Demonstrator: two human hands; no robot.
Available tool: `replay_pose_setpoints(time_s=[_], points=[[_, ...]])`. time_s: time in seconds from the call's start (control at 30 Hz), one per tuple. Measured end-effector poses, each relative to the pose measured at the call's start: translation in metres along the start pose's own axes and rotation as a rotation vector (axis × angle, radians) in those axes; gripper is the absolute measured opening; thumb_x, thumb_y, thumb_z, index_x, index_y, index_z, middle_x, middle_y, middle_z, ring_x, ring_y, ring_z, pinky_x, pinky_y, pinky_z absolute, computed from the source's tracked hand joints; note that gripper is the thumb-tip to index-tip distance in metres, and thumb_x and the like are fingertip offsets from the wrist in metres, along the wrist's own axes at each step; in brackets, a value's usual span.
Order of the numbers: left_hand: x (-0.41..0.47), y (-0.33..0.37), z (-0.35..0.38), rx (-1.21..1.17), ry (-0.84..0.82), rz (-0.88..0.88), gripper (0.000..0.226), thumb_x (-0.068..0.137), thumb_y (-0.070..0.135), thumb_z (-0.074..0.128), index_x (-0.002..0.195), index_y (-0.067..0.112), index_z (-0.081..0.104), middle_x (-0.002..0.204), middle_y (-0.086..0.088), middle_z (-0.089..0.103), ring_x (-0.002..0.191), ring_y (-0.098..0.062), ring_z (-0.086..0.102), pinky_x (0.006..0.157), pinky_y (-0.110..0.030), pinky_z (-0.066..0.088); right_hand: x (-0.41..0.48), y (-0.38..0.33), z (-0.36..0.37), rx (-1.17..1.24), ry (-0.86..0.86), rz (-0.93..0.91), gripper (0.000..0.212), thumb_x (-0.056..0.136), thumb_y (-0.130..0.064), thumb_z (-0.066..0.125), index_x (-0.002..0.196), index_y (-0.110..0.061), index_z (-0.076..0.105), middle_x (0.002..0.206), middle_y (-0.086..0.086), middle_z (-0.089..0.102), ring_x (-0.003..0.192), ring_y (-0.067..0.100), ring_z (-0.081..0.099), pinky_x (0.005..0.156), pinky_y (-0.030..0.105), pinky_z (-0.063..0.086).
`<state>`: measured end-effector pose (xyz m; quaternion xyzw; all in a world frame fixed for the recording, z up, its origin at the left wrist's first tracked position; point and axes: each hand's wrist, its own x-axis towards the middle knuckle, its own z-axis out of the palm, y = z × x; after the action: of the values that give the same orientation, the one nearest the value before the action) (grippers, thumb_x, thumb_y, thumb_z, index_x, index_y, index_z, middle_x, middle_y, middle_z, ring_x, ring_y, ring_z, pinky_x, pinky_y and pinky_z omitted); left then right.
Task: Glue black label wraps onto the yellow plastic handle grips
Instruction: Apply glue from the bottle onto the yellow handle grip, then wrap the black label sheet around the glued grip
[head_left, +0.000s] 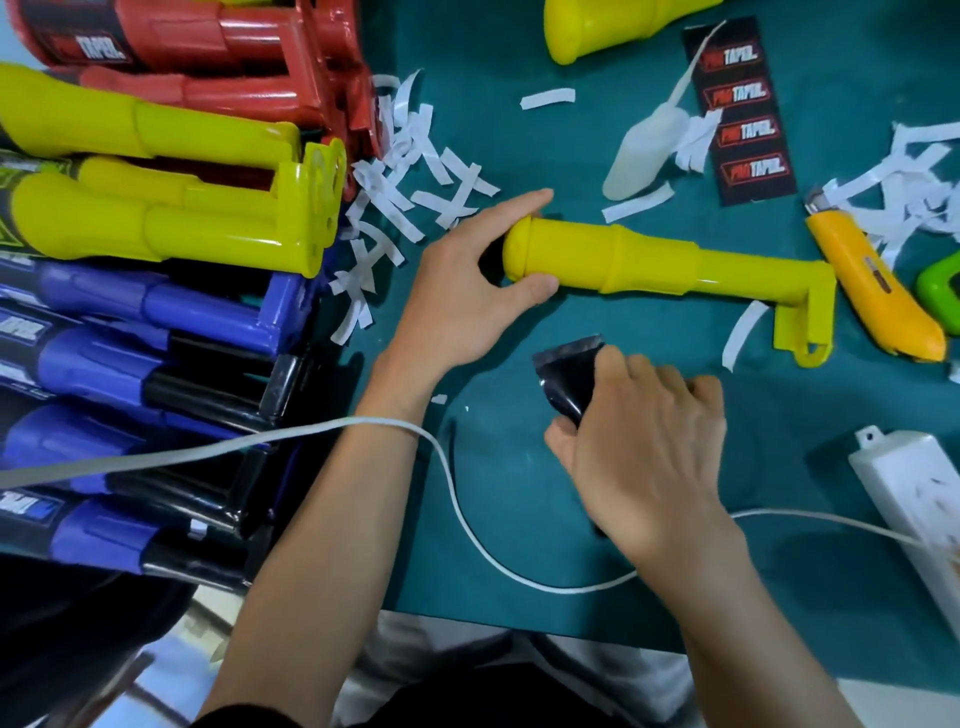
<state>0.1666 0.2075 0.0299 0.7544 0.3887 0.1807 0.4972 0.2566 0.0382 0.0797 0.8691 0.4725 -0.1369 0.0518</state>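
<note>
Head view: I see the left hand (467, 296) curled round the butt end of the yellow handle grip (649, 265), which lies flat mid-mat. Just nearer, the right hand (644, 441) pinches a black label wrap (569, 374), possibly curled. Stacked handles (156, 223) crowd the left edge; a utility knife (872, 291) lies right.

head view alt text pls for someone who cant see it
A person's left hand grips the rounded end of a yellow plastic handle grip on a teal mat; the right hand holds a glossy black label wrap nearer the camera. Red, yellow and blue handles lie stacked at left beside white paper strips.
</note>
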Motion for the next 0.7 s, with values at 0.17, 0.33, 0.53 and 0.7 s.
replay_pose_setpoints(time_s=[0.17, 0.33, 0.53, 0.7], points=[[0.0, 0.002, -0.001, 0.003, 0.011, 0.001, 0.07, 0.08, 0.023, 0.086, 0.144, 0.035, 0.059, 0.141, 0.013, 0.063, 0.133, -0.002, 0.053, 0.115, -0.023, 0.039, 0.007, 0.017, -0.009, 0.137, 0.083, -0.049, 0.022, 0.081, -0.016, 0.068, 0.08, -0.022, 0.047, 0.065, -0.002, 0.046, 0.063, 0.035, 0.052, 0.059, 0.035, 0.027], [-0.002, 0.004, 0.002, 0.05, 0.041, 0.017, 0.072, 0.079, 0.024, 0.088, 0.145, 0.03, 0.06, 0.137, 0.01, 0.065, 0.128, -0.005, 0.056, 0.111, -0.018, 0.039, 0.041, 0.052, -0.027, 1.42, 0.051, -0.083, 0.038, 0.076, 0.004, 0.051, 0.088, -0.029, 0.066, 0.07, -0.005, 0.071, 0.056, 0.019, 0.067, 0.052, 0.023, 0.051], [-0.006, 0.008, 0.004, 0.141, 0.153, 0.07, 0.073, 0.075, 0.026, 0.091, 0.142, 0.024, 0.063, 0.138, 0.006, 0.064, 0.126, -0.004, 0.054, 0.11, -0.011, 0.033, 0.046, 0.031, -0.014, 1.955, -0.029, 0.002, 0.027, 0.079, 0.004, 0.044, 0.08, -0.014, 0.064, 0.066, 0.007, 0.063, 0.049, 0.021, 0.055, 0.052, 0.026, 0.048], [-0.007, 0.007, 0.005, 0.028, 0.183, 0.021, 0.067, 0.073, 0.018, 0.092, 0.135, 0.026, 0.068, 0.119, 0.011, 0.067, 0.081, -0.004, 0.063, 0.078, -0.014, 0.047, 0.037, 0.023, -0.001, 1.962, 0.061, 0.112, 0.026, 0.091, -0.007, 0.053, 0.079, -0.021, 0.072, 0.07, 0.012, 0.064, 0.056, 0.027, 0.059, 0.055, 0.03, 0.052]])
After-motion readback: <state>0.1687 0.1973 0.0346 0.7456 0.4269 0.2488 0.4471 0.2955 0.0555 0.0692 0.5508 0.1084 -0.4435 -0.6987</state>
